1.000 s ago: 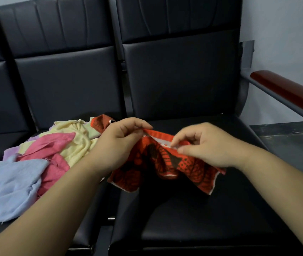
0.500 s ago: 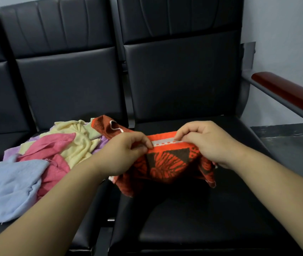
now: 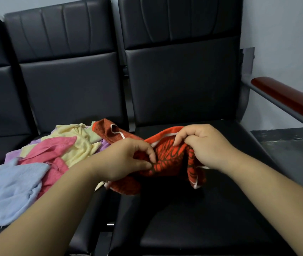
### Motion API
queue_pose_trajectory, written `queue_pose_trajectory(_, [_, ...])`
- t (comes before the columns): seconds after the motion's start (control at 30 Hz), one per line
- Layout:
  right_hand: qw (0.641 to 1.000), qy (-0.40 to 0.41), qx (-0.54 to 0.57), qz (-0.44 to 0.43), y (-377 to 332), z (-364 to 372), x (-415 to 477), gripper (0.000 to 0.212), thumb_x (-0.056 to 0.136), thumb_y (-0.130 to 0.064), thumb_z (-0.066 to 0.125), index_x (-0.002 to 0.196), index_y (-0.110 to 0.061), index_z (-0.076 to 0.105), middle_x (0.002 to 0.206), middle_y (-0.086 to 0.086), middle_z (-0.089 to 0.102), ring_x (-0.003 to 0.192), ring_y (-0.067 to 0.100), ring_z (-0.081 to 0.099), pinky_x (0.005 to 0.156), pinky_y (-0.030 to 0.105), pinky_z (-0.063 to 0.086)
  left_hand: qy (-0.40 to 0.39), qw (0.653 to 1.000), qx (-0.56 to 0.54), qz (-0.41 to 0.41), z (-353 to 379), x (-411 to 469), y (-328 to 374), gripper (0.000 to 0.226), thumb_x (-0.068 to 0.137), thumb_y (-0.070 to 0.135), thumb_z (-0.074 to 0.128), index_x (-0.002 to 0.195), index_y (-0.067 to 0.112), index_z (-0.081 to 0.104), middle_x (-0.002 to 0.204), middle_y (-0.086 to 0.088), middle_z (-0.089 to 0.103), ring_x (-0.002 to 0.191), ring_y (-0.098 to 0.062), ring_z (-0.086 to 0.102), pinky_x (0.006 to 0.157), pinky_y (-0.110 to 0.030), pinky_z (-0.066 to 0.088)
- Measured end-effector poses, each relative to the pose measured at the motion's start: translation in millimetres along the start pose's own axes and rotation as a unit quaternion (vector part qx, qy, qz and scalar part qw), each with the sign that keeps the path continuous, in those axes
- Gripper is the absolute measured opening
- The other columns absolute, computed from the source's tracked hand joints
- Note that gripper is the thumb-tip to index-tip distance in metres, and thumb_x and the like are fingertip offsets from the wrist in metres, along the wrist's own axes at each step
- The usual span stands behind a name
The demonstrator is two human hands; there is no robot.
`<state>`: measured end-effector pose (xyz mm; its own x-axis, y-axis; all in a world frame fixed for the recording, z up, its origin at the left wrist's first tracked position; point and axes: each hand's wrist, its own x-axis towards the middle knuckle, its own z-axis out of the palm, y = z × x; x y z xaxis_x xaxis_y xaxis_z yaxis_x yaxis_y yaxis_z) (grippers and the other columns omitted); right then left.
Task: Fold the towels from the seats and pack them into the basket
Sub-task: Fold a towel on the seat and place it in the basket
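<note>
Both hands, left hand (image 3: 128, 159) and right hand (image 3: 200, 143), pinch the bunched red patterned towel (image 3: 169, 159), its white-trimmed edge running between them.

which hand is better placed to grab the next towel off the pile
Left, probably. The left hand sits at the edge of the pile; the right hand is farther off, on the far side of the red towel. Both pinch that towel, so the left must let go first.

Both hands pinch an orange towel (image 3: 169, 156) over the right seat (image 3: 211, 218): left hand (image 3: 126, 159), right hand (image 3: 202, 143); pastel towels (image 3: 36, 163) heap left.
</note>
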<state>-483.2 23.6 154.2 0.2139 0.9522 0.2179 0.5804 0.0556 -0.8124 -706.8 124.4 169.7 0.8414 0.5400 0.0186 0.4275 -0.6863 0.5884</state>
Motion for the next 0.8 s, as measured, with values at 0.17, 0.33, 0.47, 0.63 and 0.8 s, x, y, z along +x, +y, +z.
queue_pose_trajectory(0.17, [0.992, -0.12, 0.016, -0.047, -8.4, -2.1, -7.4, 0.025, 0.087, -0.013, 0.078, 0.08, -0.037, 0.081, 0.09, -0.022, 0.075, 0.089, -0.005, 0.068, 0.081, 0.012, 0.047, 0.164, 0.986, -0.019, -0.032, 5.3, 0.7, 0.3, 0.029, 0.095, 0.002, 0.058, 0.087, 0.028, 0.066, 0.082, 0.005, 0.067, 0.068, -0.002, 0.06, 0.066, -0.017, 0.046])
queue_pose_trajectory(0.33, [0.96, -0.224, -0.167, -0.02, 0.4, -1.4, -4.1, 0.027, 0.089, -0.017, 0.072, 0.087, -0.042, 0.08, 0.092, -0.028, 0.072, 0.093, -0.005, 0.066, 0.087, 0.018, 0.051, 0.201, 0.976, -0.078, -0.024, 9.2, 0.6, 13.5, 0.037, 0.1, 0.001, 0.049, 0.088, 0.03, 0.068, 0.095, 0.014, 0.065, 0.088, 0.001, 0.06, 0.077, -0.01, 0.042])
queue_pose_trajectory(0.47, [0.977, -0.157, -0.144, 0.021, 4.4, -7.7, 0.7, 0.044, 0.092, -0.01, 0.06, 0.081, -0.049, 0.078, 0.09, -0.011, 0.077, 0.085, 0.016, 0.072, 0.086, 0.041, 0.059, 0.068, 0.992, -0.102, 0.029, 6.2, -2.8, 15.0, 0.016, 0.096, 0.012, 0.067, 0.097, 0.026, 0.074, 0.093, 0.015, 0.071, 0.09, 0.001, 0.066, 0.08, -0.013, 0.049])
queue_pose_trajectory(0.63, [0.998, -0.038, -0.026, 0.036, 1.8, -4.5, 3.8, 0.044, 0.096, -0.006, 0.054, 0.078, -0.037, 0.079, 0.076, -0.014, 0.074, 0.065, 0.012, 0.065, 0.064, 0.038, 0.05, -0.044, 0.997, 0.057, -0.029, 2.1, -1.4, -0.4, 0.024, 0.089, 0.023, 0.077, 0.096, 0.046, 0.072, 0.097, 0.031, 0.067, 0.095, 0.009, 0.062, 0.084, -0.009, 0.044])
queue_pose_trajectory(0.8, [0.995, -0.046, 0.087, -0.034, -9.2, -4.7, -0.2, 0.028, 0.091, -0.011, 0.073, 0.08, -0.035, 0.08, 0.092, -0.023, 0.074, 0.09, -0.007, 0.067, 0.083, 0.016, 0.047, 0.158, 0.987, 0.008, -0.009, 2.7, 5.5, -5.1, 0.03, 0.093, 0.003, 0.065, 0.085, 0.031, 0.07, 0.085, 0.022, 0.068, 0.083, 0.004, 0.063, 0.078, -0.016, 0.044])
